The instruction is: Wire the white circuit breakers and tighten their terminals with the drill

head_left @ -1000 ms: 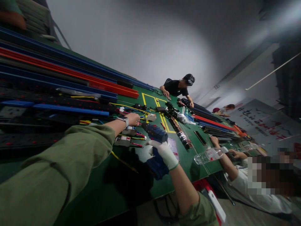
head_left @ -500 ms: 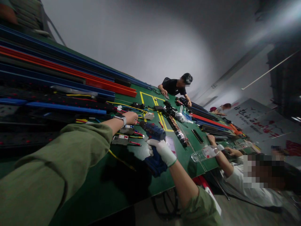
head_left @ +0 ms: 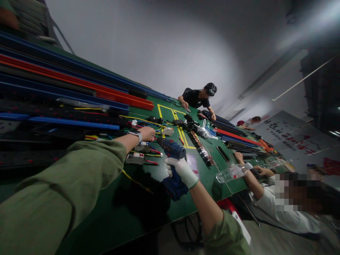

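Observation:
My right hand (head_left: 183,171), in a white glove, is wrapped round the grip of a blue cordless drill (head_left: 174,148). The drill's chuck points left, toward my left hand (head_left: 147,134). That hand is bare, with a watch (head_left: 136,134) on its wrist, and its fingers are closed in a pinch right at the drill's tip. Whatever sits between those fingers is too small to make out. Just beyond them lies a pale boxy connector part (head_left: 168,131). Below my left hand rest grey modules with red and yellow wires (head_left: 136,158).
Long blue rails (head_left: 111,101) and an orange rail (head_left: 122,97) cover the left of the green table (head_left: 148,219). A phone (head_left: 222,153), a clear bottle (head_left: 233,172) and a paper sheet (head_left: 192,164) lie to the right. Co-workers sit across and at the right.
Hardly anything differs. The drill in my right hand has shifted very slightly left, while my left hand stays pinched at its tip.

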Demonstrator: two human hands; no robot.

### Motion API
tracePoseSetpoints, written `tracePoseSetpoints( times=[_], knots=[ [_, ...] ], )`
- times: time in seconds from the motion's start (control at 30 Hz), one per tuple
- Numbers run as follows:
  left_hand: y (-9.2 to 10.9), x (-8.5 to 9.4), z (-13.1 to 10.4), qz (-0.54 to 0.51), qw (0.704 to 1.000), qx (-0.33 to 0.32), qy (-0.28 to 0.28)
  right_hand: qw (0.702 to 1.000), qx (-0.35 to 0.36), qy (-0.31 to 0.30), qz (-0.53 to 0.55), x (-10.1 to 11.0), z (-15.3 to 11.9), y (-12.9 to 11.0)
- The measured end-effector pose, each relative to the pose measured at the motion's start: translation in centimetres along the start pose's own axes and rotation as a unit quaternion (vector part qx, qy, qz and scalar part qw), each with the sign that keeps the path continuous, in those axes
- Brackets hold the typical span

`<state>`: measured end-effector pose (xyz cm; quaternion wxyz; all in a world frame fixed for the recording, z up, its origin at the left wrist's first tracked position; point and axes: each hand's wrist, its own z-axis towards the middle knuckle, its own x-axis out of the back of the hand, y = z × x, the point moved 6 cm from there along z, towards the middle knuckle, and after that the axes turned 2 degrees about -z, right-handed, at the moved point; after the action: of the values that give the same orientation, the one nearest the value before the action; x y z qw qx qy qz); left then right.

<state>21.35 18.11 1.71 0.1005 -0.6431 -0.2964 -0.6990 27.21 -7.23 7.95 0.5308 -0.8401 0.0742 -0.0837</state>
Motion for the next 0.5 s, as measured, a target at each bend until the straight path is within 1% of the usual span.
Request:
tracePoseSetpoints(
  times=[0.17,0.33,0.5],
  knots=[
    [0.12,0.08,-0.05,0.004,1.0,-0.007,0.006,1.0,0.014,-0.011,0.004,-0.11,0.14,0.07],
    [0.09,0.01,-0.06,-0.004,1.0,-0.002,0.003,1.0,0.006,0.006,0.003,0.21,0.13,0.24],
    [0.17,0.06,-0.08,-0.001,1.0,-0.006,0.006,1.0,0.008,-0.008,0.004,0.02,0.2,0.13]
  ],
)
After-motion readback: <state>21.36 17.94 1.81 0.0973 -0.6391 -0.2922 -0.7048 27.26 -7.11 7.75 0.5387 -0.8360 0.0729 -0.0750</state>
